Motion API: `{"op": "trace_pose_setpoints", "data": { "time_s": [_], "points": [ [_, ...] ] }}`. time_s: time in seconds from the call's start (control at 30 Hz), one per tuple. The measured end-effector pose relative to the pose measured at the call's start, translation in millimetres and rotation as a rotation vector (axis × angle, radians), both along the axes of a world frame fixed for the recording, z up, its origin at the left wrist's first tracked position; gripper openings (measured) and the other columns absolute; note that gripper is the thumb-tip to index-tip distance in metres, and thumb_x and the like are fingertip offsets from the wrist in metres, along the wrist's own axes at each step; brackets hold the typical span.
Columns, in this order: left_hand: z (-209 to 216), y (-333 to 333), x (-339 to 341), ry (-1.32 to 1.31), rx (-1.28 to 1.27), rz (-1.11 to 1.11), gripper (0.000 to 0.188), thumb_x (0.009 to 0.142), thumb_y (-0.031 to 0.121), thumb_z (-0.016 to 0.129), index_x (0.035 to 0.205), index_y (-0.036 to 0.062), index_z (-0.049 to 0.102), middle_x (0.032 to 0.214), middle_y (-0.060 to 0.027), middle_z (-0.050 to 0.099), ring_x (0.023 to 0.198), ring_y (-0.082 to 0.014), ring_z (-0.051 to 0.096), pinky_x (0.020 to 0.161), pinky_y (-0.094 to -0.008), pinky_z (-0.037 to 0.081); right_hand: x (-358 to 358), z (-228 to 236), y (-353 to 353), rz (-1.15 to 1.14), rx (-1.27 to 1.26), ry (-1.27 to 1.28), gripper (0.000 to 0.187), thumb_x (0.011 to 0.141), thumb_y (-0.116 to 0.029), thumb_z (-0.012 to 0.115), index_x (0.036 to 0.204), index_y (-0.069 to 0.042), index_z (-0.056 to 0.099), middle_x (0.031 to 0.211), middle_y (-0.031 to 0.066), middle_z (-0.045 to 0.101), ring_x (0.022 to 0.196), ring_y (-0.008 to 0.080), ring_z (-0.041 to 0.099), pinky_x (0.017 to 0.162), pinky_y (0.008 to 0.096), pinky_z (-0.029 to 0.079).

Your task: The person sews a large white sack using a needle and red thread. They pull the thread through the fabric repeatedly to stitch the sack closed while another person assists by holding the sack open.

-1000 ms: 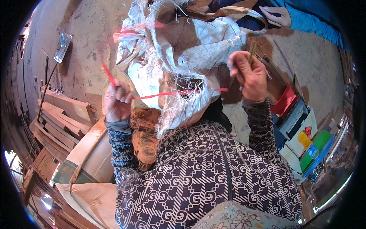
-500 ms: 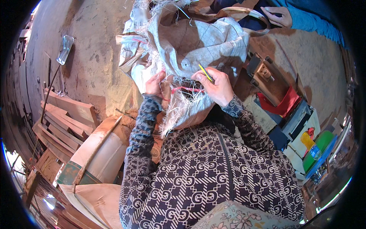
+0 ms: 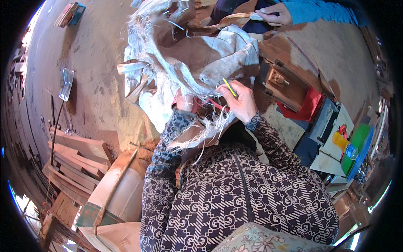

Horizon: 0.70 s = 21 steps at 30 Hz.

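Observation:
A large white woven sack [image 3: 231, 54] with frayed edges and loose fibres lies before me, its mouth gaping. My left hand [image 3: 184, 102] grips the near left part of the sack, its fingertips partly covered by folds and threads. A thin yellow and black stick-like tool [image 3: 229, 88] is pinched in my right hand [image 3: 242, 103], at the sack's near right edge. Between my hands runs a red string [image 3: 216, 104] among the white fibres. I cannot make out the tool's lower tip.
A co-worker's hand [image 3: 275, 14] in a blue sleeve holds a brownish strip at the far side. Wooden boards [image 3: 79, 147] are stacked at left, near a clear container [image 3: 66, 84]. To the right are a wooden box [image 3: 285, 82], red cloth [image 3: 302, 105] and a bottle [image 3: 350, 151].
My left hand has shifted right and down, deeper into the sack's folds. The near frayed flap has folded lower. The co-worker's hand has moved left onto the brownish strip.

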<state>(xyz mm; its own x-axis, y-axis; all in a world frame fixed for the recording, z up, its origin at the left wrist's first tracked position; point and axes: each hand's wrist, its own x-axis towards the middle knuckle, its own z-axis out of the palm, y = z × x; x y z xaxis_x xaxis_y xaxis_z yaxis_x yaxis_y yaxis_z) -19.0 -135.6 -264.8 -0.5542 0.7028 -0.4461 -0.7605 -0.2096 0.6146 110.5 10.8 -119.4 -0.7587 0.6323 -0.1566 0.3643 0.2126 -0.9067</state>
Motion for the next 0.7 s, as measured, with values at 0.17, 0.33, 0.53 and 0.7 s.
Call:
{"op": "trace_pose_setpoints", "data": {
  "time_s": [0.17,0.33,0.53,0.7],
  "points": [
    [67,-2,-9,-0.172,0.185,-0.211,0.033,0.092,0.019,0.061,0.113,-0.0058,0.058,0.109,-0.0153,0.066,0.096,-0.0266,0.065,0.086,-0.0444,0.054,4,7,-9,0.01,0.039,0.0,0.018,0.09,-0.02,0.066,0.095,-0.002,0.069,0.09,0.0157,0.065,0.084,0.0329,0.067,0.075,0.0377,0.051],
    [82,36,-2,-0.063,-0.071,0.068,0.028,0.09,0.006,0.069,0.115,-0.0012,0.058,0.103,-0.0136,0.068,0.091,-0.0223,0.067,0.079,-0.0383,0.057,4,9,-20,-0.002,0.051,-0.011,0.022,0.091,-0.022,0.067,0.094,0.0,0.066,0.088,0.0169,0.064,0.082,0.0351,0.065,0.072,0.0398,0.05],
    [94,50,-6,-0.082,-0.055,0.02,0.016,0.092,0.011,0.064,0.103,-0.0016,0.064,0.1,-0.0103,0.067,0.091,-0.0205,0.065,0.083,-0.0358,0.054,10,14,-20,-0.082,0.065,0.056,0.019,0.09,-0.02,0.067,0.09,0.0,0.066,0.085,0.0162,0.063,0.079,0.0342,0.065,0.069,0.0388,0.049],
    [119,58,1,-0.115,-0.053,0.005,0.019,0.091,0.009,0.065,0.106,-0.002,0.064,0.099,-0.0114,0.068,0.088,-0.0217,0.067,0.079,-0.038,0.056,20,20,-15,-0.136,0.037,0.077,0.015,0.091,-0.016,0.066,0.091,0.0,0.068,0.083,0.0127,0.064,0.076,0.0267,0.066,0.067,0.0344,0.05]
  ]
}}
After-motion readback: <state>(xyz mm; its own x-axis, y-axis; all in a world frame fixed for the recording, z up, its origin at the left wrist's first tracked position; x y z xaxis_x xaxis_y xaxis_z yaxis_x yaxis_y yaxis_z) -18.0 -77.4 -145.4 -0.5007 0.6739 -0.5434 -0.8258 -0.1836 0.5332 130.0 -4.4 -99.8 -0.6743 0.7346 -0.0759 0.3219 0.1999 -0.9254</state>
